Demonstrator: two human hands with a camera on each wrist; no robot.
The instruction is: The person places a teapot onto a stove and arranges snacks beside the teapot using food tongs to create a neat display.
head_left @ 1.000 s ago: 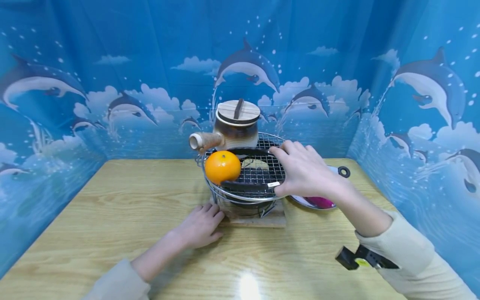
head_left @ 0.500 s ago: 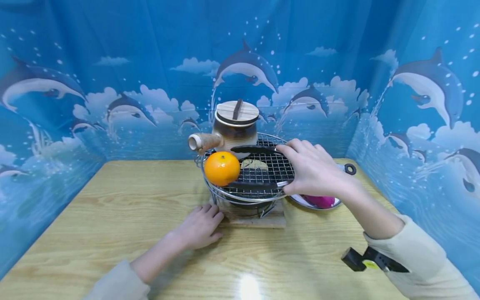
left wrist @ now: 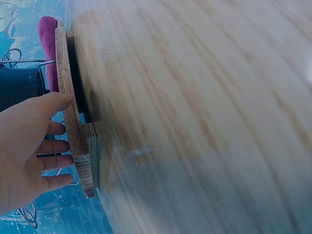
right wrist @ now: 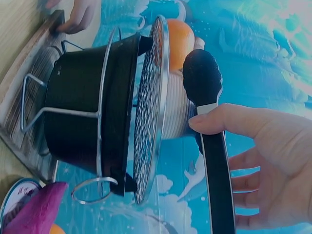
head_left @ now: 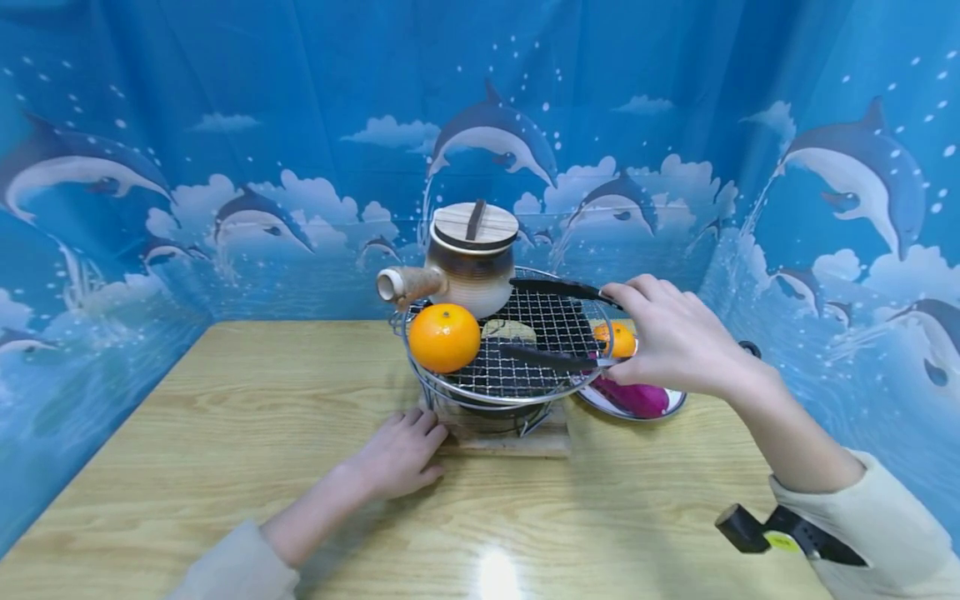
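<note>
My right hand grips black tongs with thumb and fingers. The tongs' two arms stand spread apart over the right side of the round wire grill rack. A large orange rests on the rack's front left, apart from the tongs' tips. Behind it sits a brown-and-cream clay pot with a wooden lid and a side handle. Beside the stove, my left hand touches the left front of its wooden base board, the thumb on the board's edge and the other fingers fairly straight.
Under the rack is a black stove in a wire stand. To its right lies a plate with a magenta, elongated piece of produce and a small orange fruit. Dolphin-printed curtains enclose the wooden table.
My right hand has drawn the tongs to the right, off from around the large orange, which stays on the rack. The small orange fruit has come into view. My left hand stays put.
</note>
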